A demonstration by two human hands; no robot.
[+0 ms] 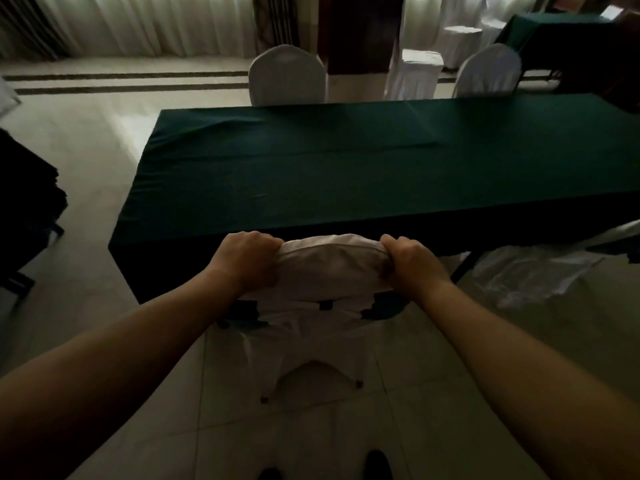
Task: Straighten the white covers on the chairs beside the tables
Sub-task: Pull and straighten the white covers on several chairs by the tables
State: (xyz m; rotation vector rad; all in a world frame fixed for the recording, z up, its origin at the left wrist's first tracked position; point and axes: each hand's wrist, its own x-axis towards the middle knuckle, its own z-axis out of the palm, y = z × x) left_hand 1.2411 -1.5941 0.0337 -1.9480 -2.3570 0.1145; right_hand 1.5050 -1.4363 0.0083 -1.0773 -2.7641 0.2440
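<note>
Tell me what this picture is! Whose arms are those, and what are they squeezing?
It is one picture from a camera worn on a person's head, looking down, so you see that person's own arms. The left hand and right hand each have a grip on the top corners of a white cover on a chair tucked against a long table with a dark green cloth. Nothing sits on the cloth. Two more covered chairs stand at the far side.
</note>
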